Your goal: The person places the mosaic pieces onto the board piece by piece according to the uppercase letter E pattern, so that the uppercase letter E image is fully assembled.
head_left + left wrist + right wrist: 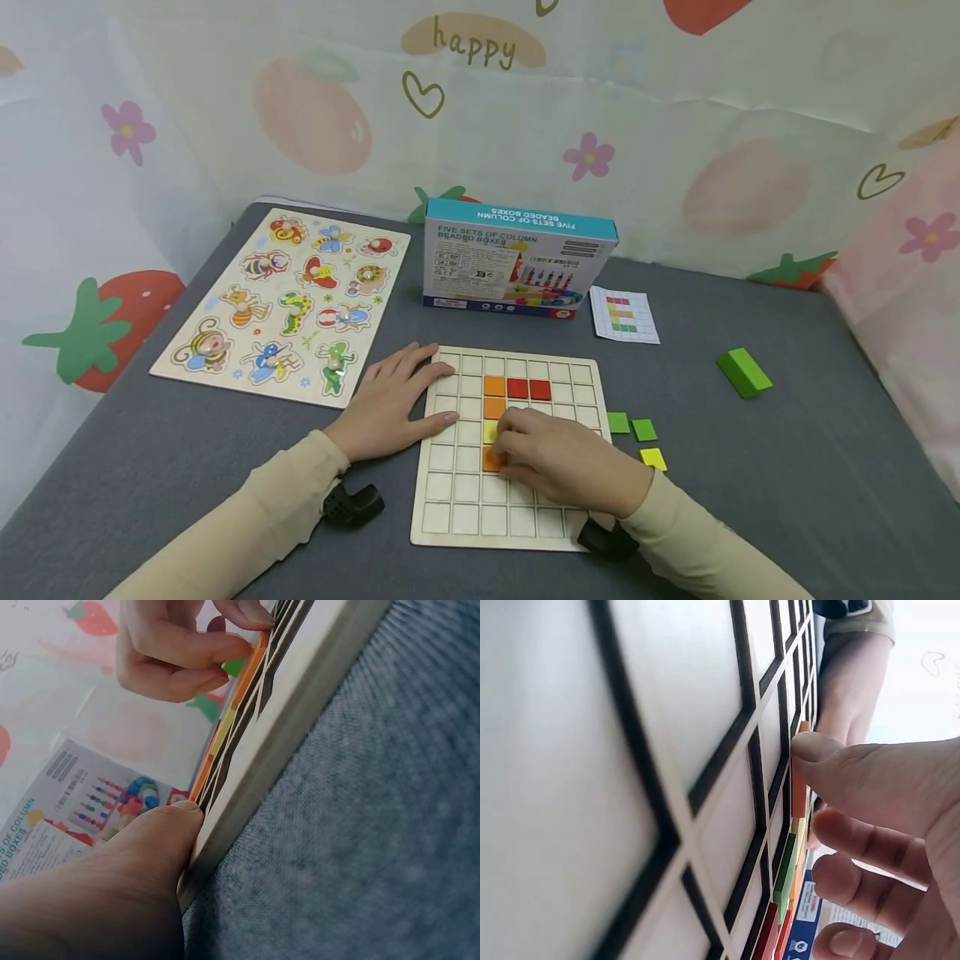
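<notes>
A pale wooden grid board (450,521) lies in front of the person. The left hand (393,408) rests on its left edge, fingers spread and thumb on the rim. Over the middle of the board, the right hand (558,458) has thumb and fingertips at an orange tile (490,460), which sits in or at a cell. Above it in the same column are a yellow tile (490,432) and two orange tiles (493,408). Two red tiles (528,389) continue the top row rightward. In the right wrist view a green tile (785,870) shows, hidden by the hand from above.
Green tiles (633,427) and a yellow tile (653,459) lie right of the board. Behind stand a cardboard box (517,258) and a pattern card (624,317). An insect puzzle board (281,304) lies at left, a green block (744,372) at right.
</notes>
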{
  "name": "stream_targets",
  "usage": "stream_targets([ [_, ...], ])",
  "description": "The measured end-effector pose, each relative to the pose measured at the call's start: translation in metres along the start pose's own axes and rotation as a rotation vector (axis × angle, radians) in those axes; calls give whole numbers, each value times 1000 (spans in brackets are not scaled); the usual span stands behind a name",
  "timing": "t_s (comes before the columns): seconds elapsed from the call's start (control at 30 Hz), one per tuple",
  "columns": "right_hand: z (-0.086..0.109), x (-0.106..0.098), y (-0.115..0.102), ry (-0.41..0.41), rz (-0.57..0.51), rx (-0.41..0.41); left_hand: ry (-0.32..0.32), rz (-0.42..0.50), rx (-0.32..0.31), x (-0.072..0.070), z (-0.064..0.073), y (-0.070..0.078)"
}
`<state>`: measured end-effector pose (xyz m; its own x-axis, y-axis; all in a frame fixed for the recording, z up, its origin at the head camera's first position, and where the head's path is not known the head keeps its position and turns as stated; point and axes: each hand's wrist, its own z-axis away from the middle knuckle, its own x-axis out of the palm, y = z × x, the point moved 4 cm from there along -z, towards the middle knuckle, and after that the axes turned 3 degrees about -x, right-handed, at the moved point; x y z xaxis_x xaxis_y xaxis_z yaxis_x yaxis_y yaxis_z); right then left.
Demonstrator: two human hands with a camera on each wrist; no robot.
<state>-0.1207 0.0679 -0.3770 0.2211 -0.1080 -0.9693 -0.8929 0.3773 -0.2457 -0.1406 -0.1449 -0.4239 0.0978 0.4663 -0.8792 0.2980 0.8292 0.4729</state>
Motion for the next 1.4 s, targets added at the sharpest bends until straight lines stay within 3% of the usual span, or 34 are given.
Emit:
stream_targets([
  [0.33, 14, -14, 10, 61, 5, 48, 7, -3, 3, 2, -1, -2],
  [0.7, 75, -32, 58, 75, 131, 245, 0, 0, 8, 2, 0, 1],
  [0.9, 109, -36, 80, 45, 57, 352, -3, -3, 0, 0, 1, 1],
  [1.1, 127, -33, 85, -4, -56, 430, -3, 2, 1, -1, 1, 1],
  [1.27, 131, -26, 81, -21, -73, 394, -4, 6, 0, -1, 1, 1],
  [1.4, 131, -22, 78, 24, -56, 349, -2, -1, 1, -1, 0, 2],
])
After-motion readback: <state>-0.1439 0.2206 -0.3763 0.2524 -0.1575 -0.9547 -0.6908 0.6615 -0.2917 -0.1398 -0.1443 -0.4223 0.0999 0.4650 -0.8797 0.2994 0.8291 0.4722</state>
